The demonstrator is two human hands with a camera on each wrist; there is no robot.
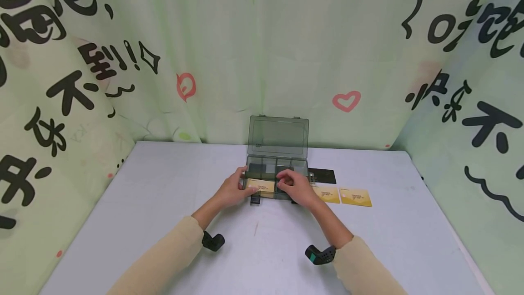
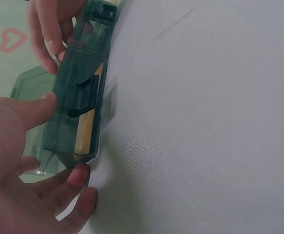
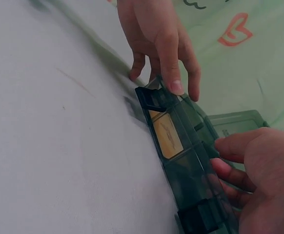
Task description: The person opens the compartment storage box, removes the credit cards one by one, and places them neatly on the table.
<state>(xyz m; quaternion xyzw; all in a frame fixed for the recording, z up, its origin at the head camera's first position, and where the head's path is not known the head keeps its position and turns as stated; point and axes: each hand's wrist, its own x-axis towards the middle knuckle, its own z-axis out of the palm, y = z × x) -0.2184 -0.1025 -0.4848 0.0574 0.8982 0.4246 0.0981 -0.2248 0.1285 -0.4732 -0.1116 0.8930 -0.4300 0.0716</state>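
A dark green see-through compartment box sits on the table with its lid raised at the back. Yellow cards lie in its front left compartment, and they show through the front wall in the right wrist view. My left hand grips the box's left front corner, thumb on the front rim and fingers around the side. Over the right front compartment, my right hand reaches in with bent fingers. I cannot tell whether those fingertips pinch anything. A front latch hangs open.
Two yellow cards lie side by side on the white table, to the right of the box. Behind them is a black card. Dark contents show in the back left compartment. Printed curtains surround the table.
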